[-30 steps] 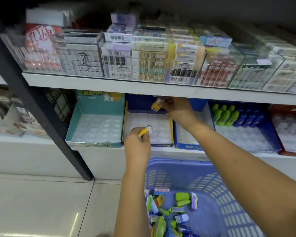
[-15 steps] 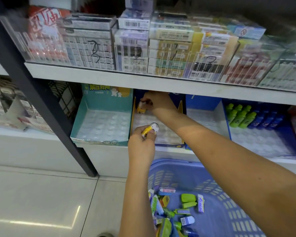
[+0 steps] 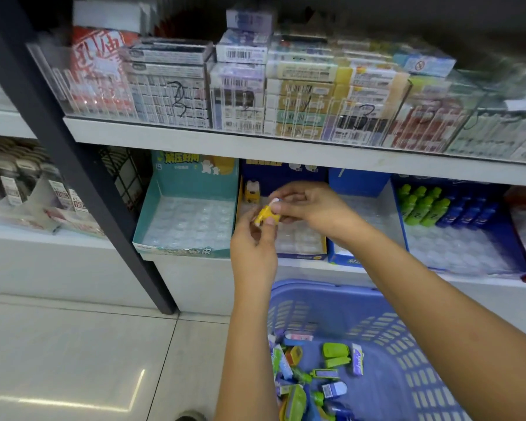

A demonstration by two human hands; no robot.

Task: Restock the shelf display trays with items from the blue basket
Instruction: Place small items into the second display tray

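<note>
Blue basket [image 3: 322, 288]: directly below both hands, on the floor side of the lower shelf. It holds loose small items [image 3: 334, 354] in green, purple and blue packaging.

Left hand [image 3: 252, 241]: raised above the basket, fingers curled round 1 small yellow item [image 3: 264, 215], gripping its lower part.

Right hand [image 3: 313, 205]: touching the left hand from the right. Thumb and fingertips pinch the white upper end of the same yellow item. Both hands therefore hold 1 item between them.

Navy tray [image 3: 301, 256]: directly beneath and behind the 2 hands. The held item is above its clear moulded insert, not seated in it. A second yellow item [image 3: 252, 192] stands upright in the tray's rear corner, just beyond the left hand.

Teal tray [image 3: 192, 174]: left of the left hand, clear insert visible.

Blue tray [image 3: 359, 182]: right of the right hand, partly covered by the forearm.

Bottle tray [image 3: 510, 238]: further right of the right hand, with green bottles [image 3: 422, 205] and blue bottles standing in rows at its rear.

Upper shelf [image 3: 255, 144]: above and beyond both hands, carrying stacked boxes [image 3: 301, 95] behind a clear front panel.
</note>
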